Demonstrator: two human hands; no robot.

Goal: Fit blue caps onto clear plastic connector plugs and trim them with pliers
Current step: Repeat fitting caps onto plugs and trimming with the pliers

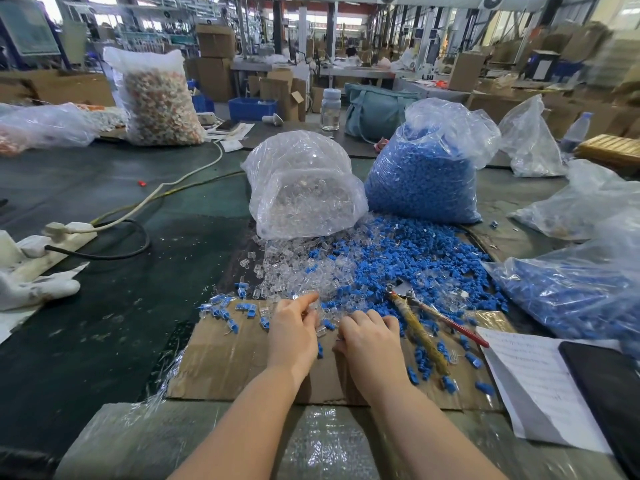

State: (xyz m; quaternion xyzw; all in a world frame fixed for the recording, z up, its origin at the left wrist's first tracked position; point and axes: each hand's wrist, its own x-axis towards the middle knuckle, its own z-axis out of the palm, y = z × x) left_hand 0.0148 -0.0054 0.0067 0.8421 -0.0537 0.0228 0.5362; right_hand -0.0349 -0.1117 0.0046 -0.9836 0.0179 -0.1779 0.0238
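Now both hands are down on the cardboard sheet [225,358] at the near edge of the pile. Left hand [292,332] reaches forward, fingers loosely extended into the clear connector plugs [298,271], touching them; whether its grip has pinched one, I cannot tell. Right hand [370,344] sits just beside it, knuckles up, fingers curled under, contents of that grip hidden. Blue caps [408,258] spread ahead and right of the right hand. Pliers [419,317] lie just right of it, untouched on the bench [104,323].
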